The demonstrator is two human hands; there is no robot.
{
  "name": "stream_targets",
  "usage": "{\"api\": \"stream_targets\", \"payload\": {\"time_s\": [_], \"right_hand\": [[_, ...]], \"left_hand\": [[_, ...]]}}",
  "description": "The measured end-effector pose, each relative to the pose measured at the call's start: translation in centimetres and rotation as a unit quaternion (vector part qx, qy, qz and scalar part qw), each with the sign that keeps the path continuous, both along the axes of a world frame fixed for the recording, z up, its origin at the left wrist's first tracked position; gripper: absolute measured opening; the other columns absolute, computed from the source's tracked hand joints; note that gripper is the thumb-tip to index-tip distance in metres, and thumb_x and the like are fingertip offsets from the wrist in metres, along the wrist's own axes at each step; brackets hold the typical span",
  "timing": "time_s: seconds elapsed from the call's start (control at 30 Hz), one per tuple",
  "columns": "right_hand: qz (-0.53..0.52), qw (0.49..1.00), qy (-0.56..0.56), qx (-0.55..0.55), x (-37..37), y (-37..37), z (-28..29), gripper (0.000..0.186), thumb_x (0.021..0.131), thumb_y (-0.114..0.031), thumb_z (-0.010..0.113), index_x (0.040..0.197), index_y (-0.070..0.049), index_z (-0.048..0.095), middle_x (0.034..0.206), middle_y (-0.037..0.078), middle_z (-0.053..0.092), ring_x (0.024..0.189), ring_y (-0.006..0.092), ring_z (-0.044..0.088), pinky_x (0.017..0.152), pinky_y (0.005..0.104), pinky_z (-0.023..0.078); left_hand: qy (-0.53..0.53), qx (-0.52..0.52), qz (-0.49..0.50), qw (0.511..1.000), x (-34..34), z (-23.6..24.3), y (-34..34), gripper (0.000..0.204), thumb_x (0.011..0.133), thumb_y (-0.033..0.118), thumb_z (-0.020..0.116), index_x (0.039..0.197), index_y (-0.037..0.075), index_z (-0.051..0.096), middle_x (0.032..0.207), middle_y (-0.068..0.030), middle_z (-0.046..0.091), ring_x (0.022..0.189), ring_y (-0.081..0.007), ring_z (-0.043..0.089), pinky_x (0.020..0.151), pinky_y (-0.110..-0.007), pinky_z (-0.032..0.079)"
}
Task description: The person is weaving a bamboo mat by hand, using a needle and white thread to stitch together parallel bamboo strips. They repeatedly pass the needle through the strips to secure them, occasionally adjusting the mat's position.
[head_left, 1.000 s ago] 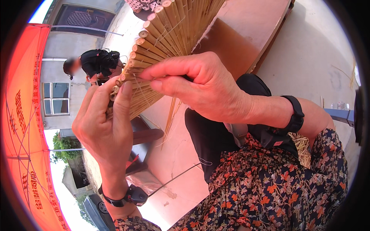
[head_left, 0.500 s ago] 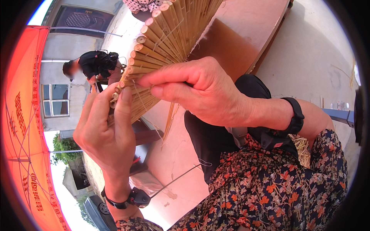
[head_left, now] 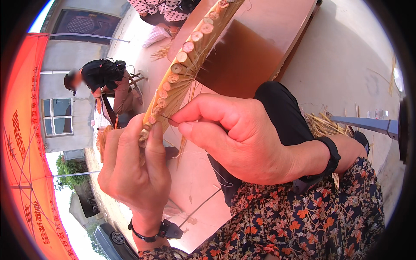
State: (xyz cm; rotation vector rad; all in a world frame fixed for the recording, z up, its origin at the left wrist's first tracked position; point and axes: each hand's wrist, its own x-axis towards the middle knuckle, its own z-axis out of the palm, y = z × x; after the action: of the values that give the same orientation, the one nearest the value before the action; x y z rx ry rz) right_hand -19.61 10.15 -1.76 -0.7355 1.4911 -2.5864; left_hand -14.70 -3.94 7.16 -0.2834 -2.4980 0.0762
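A fan-shaped row of yellow straw stalks, bound side by side, rises from my hands toward the top of the view. Its round cut ends face me. My left hand pinches the lower end of the row between thumb and fingers. Close beside it, my right hand has thumb and forefinger pressed together on a thin dark needle, whose tip meets the stalk ends. Fine loose fibres hang about the bundle. Both wrists wear black bands.
Beyond the straw stands a brown table. A straw heap lies by my right forearm, near a grey metal bar. One person in black bends at the left; another in dotted cloth sits at the top.
The stalk row has turned so its cut ends face me more. Both hands have shifted right and down, and the needle at my right fingertips now shows.
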Motion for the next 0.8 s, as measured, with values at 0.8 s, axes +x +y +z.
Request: {"api": "stream_targets", "payload": {"time_s": [0.8], "right_hand": [[0.194,0.927,-0.307,-0.093,4.5,5.5,-6.7,0.013,0.097,-0.004,0.063,0.106,-0.002,0.071,0.075,-0.001,0.062,0.055,0.0032,0.050,0.048,0.0201,0.037]], "left_hand": [[-0.075,0.010,-0.021,0.997,5.7,-6.7,3.9,0.035,0.084,0.013,0.075,0.112,-0.006,0.069,0.096,-0.0165,0.070,0.084,-0.0274,0.071,0.070,-0.032,0.056]]}}
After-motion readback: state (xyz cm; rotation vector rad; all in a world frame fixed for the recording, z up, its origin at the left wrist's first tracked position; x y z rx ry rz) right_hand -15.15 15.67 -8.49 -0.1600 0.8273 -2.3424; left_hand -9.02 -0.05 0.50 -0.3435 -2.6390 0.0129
